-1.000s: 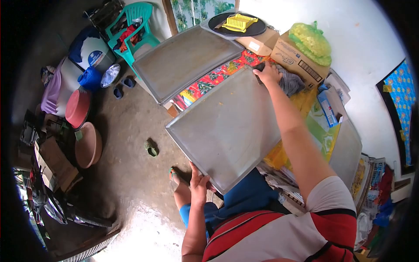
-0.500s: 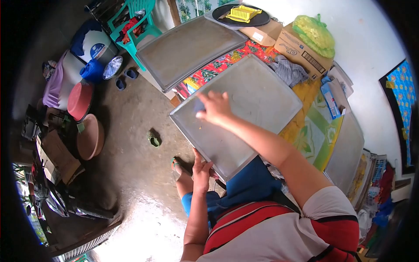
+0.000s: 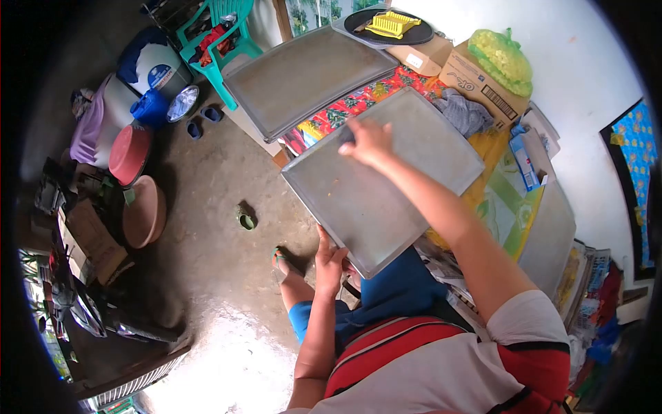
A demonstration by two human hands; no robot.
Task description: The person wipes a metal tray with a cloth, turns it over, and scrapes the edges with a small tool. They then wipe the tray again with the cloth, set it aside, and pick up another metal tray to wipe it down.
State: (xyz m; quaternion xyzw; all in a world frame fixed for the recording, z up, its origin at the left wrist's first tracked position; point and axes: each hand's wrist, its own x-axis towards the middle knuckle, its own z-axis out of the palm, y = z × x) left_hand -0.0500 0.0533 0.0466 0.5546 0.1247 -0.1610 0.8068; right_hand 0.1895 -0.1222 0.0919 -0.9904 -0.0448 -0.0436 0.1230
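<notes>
A flat grey metal baking tray (image 3: pixel 407 186) with a low rim lies tilted in front of me, its far part over a flowered cloth. My left hand (image 3: pixel 329 265) grips its near left edge, thumb along the rim and fingers beneath. Over the far left part of the tray, my right hand (image 3: pixel 370 143) is bent round a small dark bluish thing (image 3: pixel 347 137), blurred and mostly covered by the fingers. Small light crumbs lie on the metal close to that hand. Beyond it rests a second, browner baking tray (image 3: pixel 310 79).
A round black tray (image 3: pixel 358 24) bears a yellow plastic rack (image 3: pixel 393 25). Beside it stand a cardboard box (image 3: pixel 476 90) with a yellow-green bag (image 3: pixel 500 58) on top, and a grey cloth (image 3: pixel 463 114). Basins (image 3: pixel 143 210), a green chair (image 3: pixel 238 52) and slippers are on the left.
My right hand has moved right and slightly away across the tray. The tray and my left hand appear slightly farther right, as the whole view has shifted a little.
</notes>
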